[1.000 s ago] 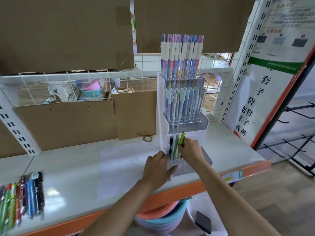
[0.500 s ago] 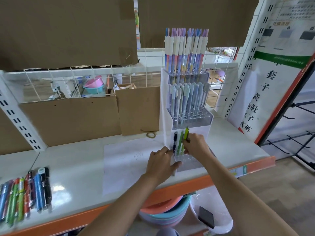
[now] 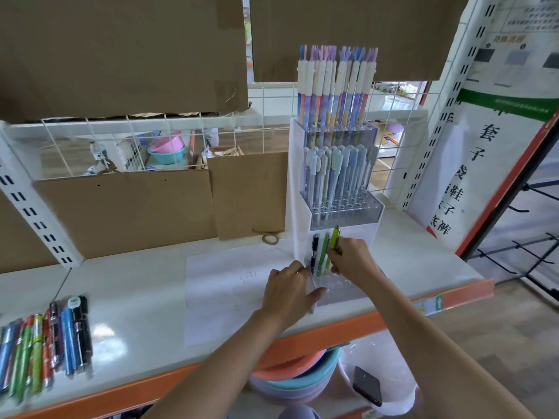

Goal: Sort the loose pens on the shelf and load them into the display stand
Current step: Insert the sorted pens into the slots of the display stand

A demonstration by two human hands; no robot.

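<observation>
1. I am pinching a yellow-green pen (image 3: 334, 238) in my right hand (image 3: 352, 259), thumb and fingers curled round its lower barrel – its top is leaning slightly right, its lower end at the bottom tier of the display stand (image 3: 337, 201).
2. My left hand (image 3: 289, 293) is resting against the left front corner of the stand's lowest tier, fingers fairly straight and pressed to the side wall, thumb lying along the front edge; that grip is holding nothing.
3. Two pens are already standing in the bottom tier just left of mine: a black pen (image 3: 315, 251) at the far left and a green pen (image 3: 323, 252) beside it.
4. The middle tier is carrying a row of pale blue-green pens (image 3: 335, 173), and the top tier a row of white-capped pens (image 3: 335, 83) with purple and blue tips.
5. The stand is sitting on the white shelf (image 3: 136, 285), on the right part of a sheet of white paper (image 3: 223, 285).
6. The loose pens (image 3: 45, 346) are lying side by side at the shelf's far left – green, red, blue and black, well apart from the stand.
7. A rubber band (image 3: 270, 238) is lying behind the paper, near the brown cardboard (image 3: 127, 213).
</observation>
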